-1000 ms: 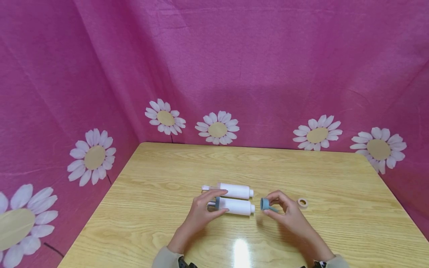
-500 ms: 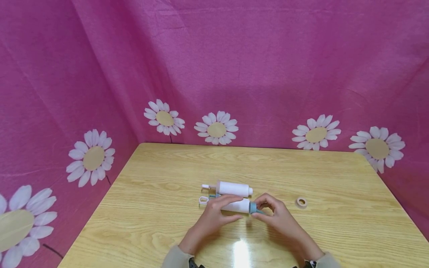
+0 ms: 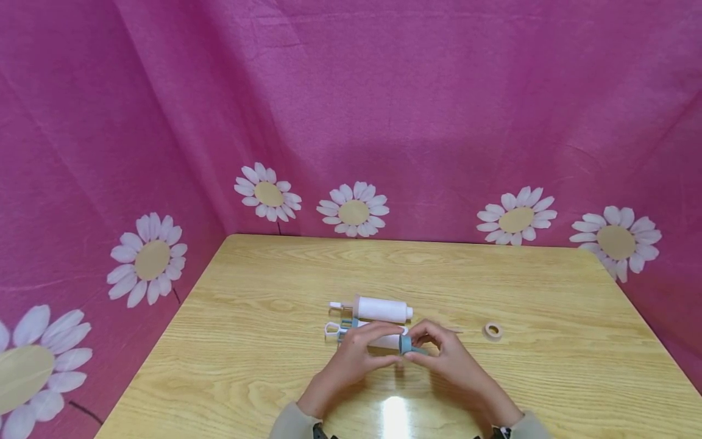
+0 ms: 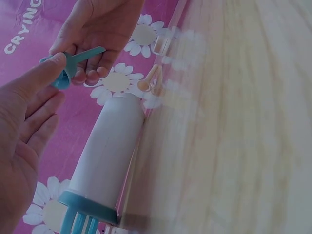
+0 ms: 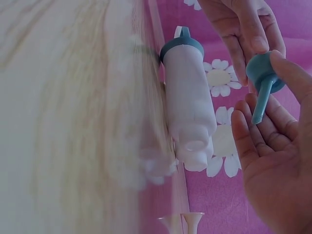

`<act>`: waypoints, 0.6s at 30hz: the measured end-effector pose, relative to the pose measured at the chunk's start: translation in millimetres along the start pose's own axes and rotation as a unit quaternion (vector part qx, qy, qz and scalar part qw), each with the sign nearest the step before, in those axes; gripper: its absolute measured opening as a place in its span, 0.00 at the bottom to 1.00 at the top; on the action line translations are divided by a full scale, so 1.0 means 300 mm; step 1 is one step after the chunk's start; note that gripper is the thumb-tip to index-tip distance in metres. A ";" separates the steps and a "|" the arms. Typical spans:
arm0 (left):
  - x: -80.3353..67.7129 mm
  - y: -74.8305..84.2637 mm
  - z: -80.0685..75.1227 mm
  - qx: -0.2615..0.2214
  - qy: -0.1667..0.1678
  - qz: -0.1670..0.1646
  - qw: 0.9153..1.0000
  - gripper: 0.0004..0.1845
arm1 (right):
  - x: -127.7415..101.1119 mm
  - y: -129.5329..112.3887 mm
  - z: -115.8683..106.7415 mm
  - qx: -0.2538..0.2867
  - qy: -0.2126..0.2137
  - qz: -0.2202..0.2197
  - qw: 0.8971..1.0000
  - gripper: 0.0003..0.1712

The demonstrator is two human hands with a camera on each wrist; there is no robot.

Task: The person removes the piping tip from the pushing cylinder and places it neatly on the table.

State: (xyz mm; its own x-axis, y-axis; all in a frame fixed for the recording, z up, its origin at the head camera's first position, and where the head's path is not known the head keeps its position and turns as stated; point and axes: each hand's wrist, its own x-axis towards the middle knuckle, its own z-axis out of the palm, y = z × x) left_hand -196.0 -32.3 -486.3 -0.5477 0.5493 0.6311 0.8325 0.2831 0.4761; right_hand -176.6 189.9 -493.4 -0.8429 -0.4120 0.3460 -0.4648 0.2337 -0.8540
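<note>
A teal nozzle cap [image 3: 405, 344] with a thin spout [image 5: 262, 100] is held between both hands, above the table. My right hand [image 3: 450, 358] pinches it from the spout side, with the thumb on it and the other fingers loosely bent below. Meeting it from the left, my left hand [image 3: 353, 355] has its thumb on the cap's wide end; the index fingertip is partly hidden. Beneath the hands lies a white syringe-like tube [image 4: 109, 146] with a teal collar [image 4: 87, 206] and a white looped plunger handle [image 3: 332, 329]. In the head view, the left fingers partly cover it.
A second white tube [image 3: 382, 309] with a peach collar lies just behind, parallel to the first. Toward the right stands a beige nozzle cap [image 3: 492, 331], its spout visible in the left wrist view. The wooden table [image 3: 263, 286] meets a pink flowered cloth [image 3: 439, 122] behind.
My right hand has brought the teal cap leftward. The left hand has moved right, off the near tube, and now meets the cap; half a second ago its fingers were apart from it.
</note>
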 end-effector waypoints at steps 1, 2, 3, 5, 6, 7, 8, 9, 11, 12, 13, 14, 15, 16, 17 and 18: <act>-0.001 0.000 0.000 0.002 0.000 0.002 1.000 0.23 | 0.000 -0.001 0.001 0.000 -0.001 0.001 1.000 0.13; -0.002 -0.001 0.000 0.001 0.000 0.000 1.000 0.22 | 0.001 -0.002 0.003 0.000 -0.002 0.001 1.000 0.13; -0.002 -0.002 0.000 0.002 0.001 0.001 1.000 0.22 | 0.001 -0.003 0.003 0.000 -0.003 0.001 1.000 0.13; -0.002 -0.003 -0.001 0.000 0.002 -0.002 1.000 0.21 | 0.001 -0.004 0.003 0.004 -0.005 0.001 1.000 0.12; -0.003 -0.004 -0.001 -0.001 0.004 -0.007 1.000 0.21 | 0.001 -0.004 0.003 0.007 -0.007 0.002 1.000 0.12; -0.003 -0.005 -0.001 -0.003 0.007 -0.009 1.000 0.21 | 0.000 -0.005 0.002 0.008 -0.009 0.002 1.000 0.11; -0.004 -0.006 -0.001 -0.005 0.010 -0.012 1.000 0.20 | 0.000 -0.008 0.000 0.010 -0.011 0.003 1.000 0.10; -0.005 -0.006 -0.001 -0.006 0.013 -0.014 1.000 0.20 | -0.001 -0.010 -0.003 0.012 -0.013 0.007 1.000 0.09; -0.006 -0.009 -0.001 -0.008 0.022 -0.017 1.000 0.20 | -0.006 -0.014 -0.009 0.016 -0.015 0.025 0.999 0.07; -0.007 -0.011 0.000 -0.007 0.027 -0.015 0.999 0.20 | -0.009 -0.014 -0.013 0.018 -0.015 0.032 0.999 0.07; -0.007 -0.013 0.000 -0.007 0.032 -0.012 0.999 0.21 | -0.012 -0.014 -0.015 0.021 -0.014 0.041 0.999 0.08; -0.008 -0.015 0.000 -0.006 0.036 -0.011 0.999 0.21 | -0.014 -0.012 -0.018 0.024 -0.013 0.049 0.998 0.08; -0.008 -0.016 0.000 -0.004 0.040 -0.009 0.999 0.21 | -0.017 -0.009 -0.020 0.026 -0.010 0.058 0.998 0.09; -0.008 -0.017 0.000 -0.003 0.043 -0.008 0.999 0.21 | -0.020 -0.006 -0.022 0.029 -0.007 0.065 0.997 0.09; -0.008 -0.017 0.000 -0.004 0.045 -0.010 0.999 0.21 | -0.022 -0.003 -0.024 0.030 -0.005 0.068 0.997 0.09; -0.009 -0.017 -0.001 -0.006 0.045 -0.014 0.999 0.20 | -0.023 -0.001 -0.025 0.030 -0.003 0.073 0.997 0.09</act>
State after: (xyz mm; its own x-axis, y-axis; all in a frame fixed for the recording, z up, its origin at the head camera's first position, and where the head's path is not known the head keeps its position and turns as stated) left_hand -198.7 -35.4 -490.3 -0.5770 0.4684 0.6691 0.8156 0.2879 0.5019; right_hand -172.7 199.3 -492.8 -0.8987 -0.3830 0.2139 -0.3199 0.2387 -0.9169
